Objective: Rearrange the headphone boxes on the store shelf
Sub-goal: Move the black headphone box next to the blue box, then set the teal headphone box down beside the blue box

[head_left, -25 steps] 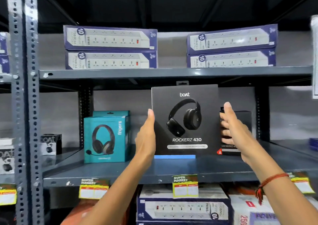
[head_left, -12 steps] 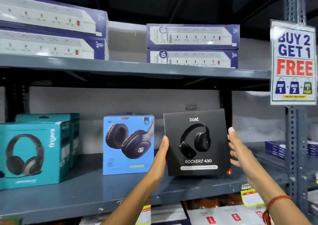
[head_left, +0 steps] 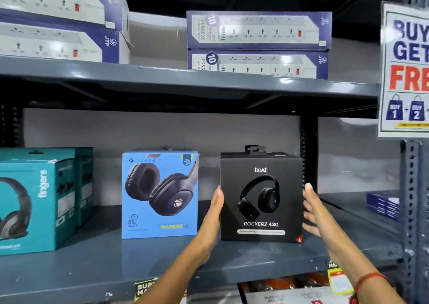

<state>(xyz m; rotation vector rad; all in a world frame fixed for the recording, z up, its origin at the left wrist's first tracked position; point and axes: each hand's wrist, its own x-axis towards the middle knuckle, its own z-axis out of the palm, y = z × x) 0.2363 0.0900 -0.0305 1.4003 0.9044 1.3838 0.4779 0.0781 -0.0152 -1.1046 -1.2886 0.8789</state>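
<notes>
A matte black square cardboard headphone box (head_left: pixel 261 199), printed "boAt ROCKERZ 430" with a black headphone picture, is stood upright on the grey painted metal middle shelf (head_left: pixel 97 264), toward its right end, face forward. It is flanked by both hands. The left hand (head_left: pixel 214 213) is laid flat against the box's left edge, fingers (head_left: pixel 218 196) straight and together, pointed up. The right hand (head_left: pixel 312 210) is placed at the box's right edge, fingers spread slightly and mostly straight; whether the right side is actually touched cannot be told. The box is not wrapped by either hand; it is bracketed between open palms, bottom edge resting on the shelf.

Just left of it, with a gap between, a light blue cardboard Zebronics headphone box (head_left: pixel 160 194) is stood upright. Further left, teal cardboard "fingers" headset boxes (head_left: pixel 41 199) are seen, one behind another, partly cut off by the frame edge.

On the grey upper shelf (head_left: pixel 185 78), purple-and-white flat power strip boxes (head_left: pixel 257 45) are stacked in two piles of two. A white "BUY GET FREE" promo sign (head_left: pixel 406 71) is hung at the right upright. A red thread bracelet (head_left: pixel 369 278) is worn on the right wrist.
</notes>
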